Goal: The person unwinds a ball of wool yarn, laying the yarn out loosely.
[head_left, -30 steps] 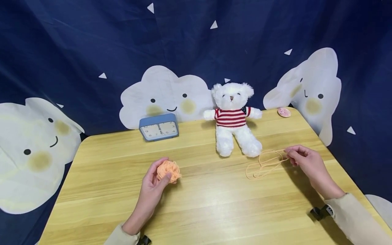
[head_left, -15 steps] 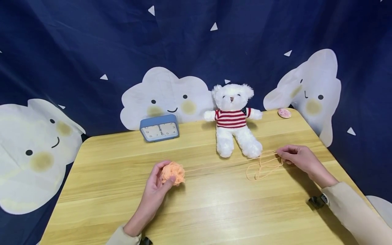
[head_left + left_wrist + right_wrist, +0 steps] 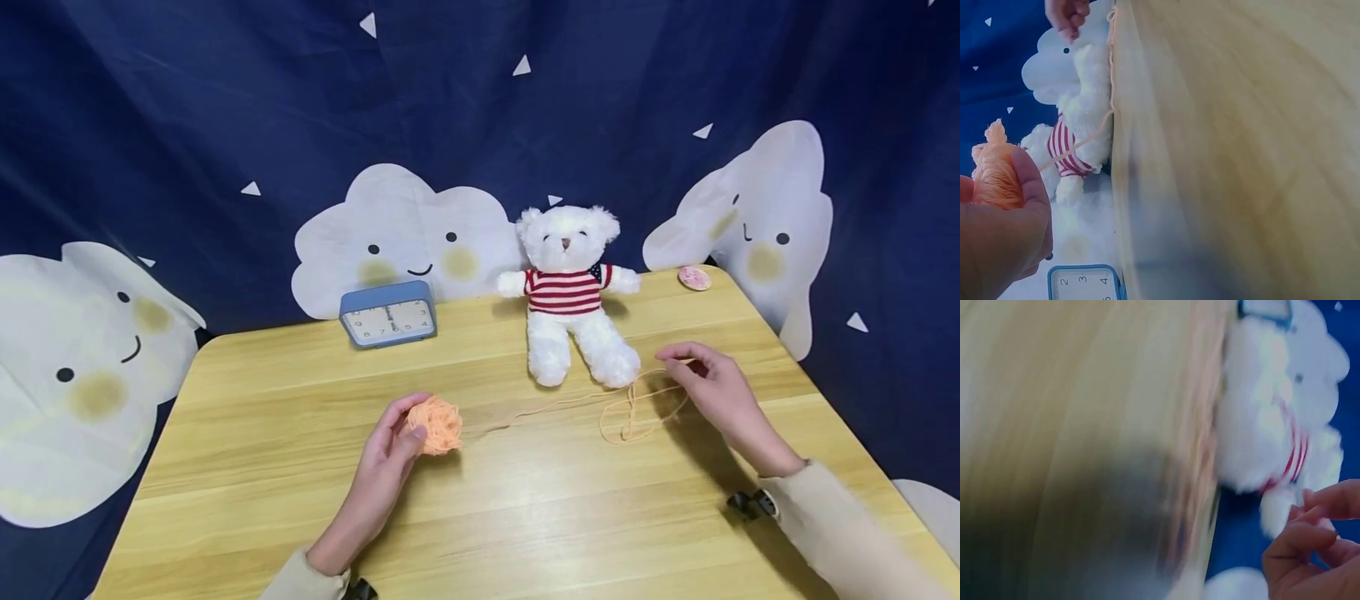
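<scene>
A peach-coloured ball of yarn [image 3: 441,427] is gripped in my left hand [image 3: 386,458], thumb on the near side and fingers behind. The left wrist view shows the same ball [image 3: 997,178] with a strand leading off past the bear. From it the strand runs right across the table to loose yarn loops [image 3: 631,407] at the bear's feet. Just above and right of those loops is my right hand [image 3: 712,387], fingers loosely bent. In the right wrist view no yarn shows between the fingertips of this hand [image 3: 1313,550].
A white teddy bear [image 3: 565,292] in a striped shirt sits at the back of the wooden table [image 3: 525,517]. A blue clock [image 3: 388,315] stands left of it. A small pink round object [image 3: 694,278] lies at the back right corner, before a dark blue curtain [image 3: 450,92].
My left hand has moved slightly right with the ball of yarn. My right hand has moved left and let go of the strand it pinched; the strand between ball and loops now sags.
</scene>
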The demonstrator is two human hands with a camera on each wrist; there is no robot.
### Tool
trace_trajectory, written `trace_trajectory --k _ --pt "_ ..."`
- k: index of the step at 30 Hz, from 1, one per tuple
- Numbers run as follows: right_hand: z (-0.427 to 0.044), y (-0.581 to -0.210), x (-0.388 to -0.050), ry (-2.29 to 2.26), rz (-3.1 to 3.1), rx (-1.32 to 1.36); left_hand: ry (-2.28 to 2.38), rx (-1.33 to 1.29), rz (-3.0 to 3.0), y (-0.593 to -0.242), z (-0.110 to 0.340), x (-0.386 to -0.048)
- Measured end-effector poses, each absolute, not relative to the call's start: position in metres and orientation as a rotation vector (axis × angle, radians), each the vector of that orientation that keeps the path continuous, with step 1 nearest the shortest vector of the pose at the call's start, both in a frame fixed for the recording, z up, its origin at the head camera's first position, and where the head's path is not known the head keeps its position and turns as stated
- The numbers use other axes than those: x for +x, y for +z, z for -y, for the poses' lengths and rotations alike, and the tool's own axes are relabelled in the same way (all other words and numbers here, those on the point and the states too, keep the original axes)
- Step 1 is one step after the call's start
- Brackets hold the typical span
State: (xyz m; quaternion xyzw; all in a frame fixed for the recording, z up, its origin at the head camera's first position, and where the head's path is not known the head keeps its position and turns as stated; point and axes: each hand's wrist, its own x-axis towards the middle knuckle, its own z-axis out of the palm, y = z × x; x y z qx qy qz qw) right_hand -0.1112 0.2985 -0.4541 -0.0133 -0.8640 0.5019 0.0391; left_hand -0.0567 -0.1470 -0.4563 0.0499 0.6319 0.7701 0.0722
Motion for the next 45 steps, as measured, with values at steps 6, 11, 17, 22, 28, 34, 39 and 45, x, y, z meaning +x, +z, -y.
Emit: trace_trajectory --k 6,11,17,22,28,34,39,45 --pt "-0.240 -0.449 -0.102 2.118 2.532 0.053 2.327 0.192 -1.912 -0.455 0.145 -0.057" --pt "-0.190 -0.461 -0.106 2.430 2.485 0.353 2.339 0.216 -1.906 -0.453 0.145 -0.056" --pt "-0.144 -0.475 -0.112 2.600 2.515 0.604 2.357 0.253 -1.897 -0.452 0.144 -0.055" --pt "-0.128 -0.478 -0.113 2.574 2.611 0.727 2.351 0.251 -1.909 -0.452 0.144 -0.055" --pt "-0.128 -0.476 -0.111 2.418 2.694 0.852 2.351 0.244 -1.922 -0.453 0.145 -0.054" --pt "-0.145 -0.465 -0.104 2.240 2.641 0.709 2.312 0.303 -2.017 -0.457 0.147 -0.055" --pt "-0.157 -0.454 -0.101 2.205 2.545 0.557 2.299 0.387 -2.067 -0.461 0.149 -0.055" --pt "-0.164 -0.444 -0.099 2.239 2.383 0.398 2.304 0.458 -1.935 -0.464 0.151 -0.056"
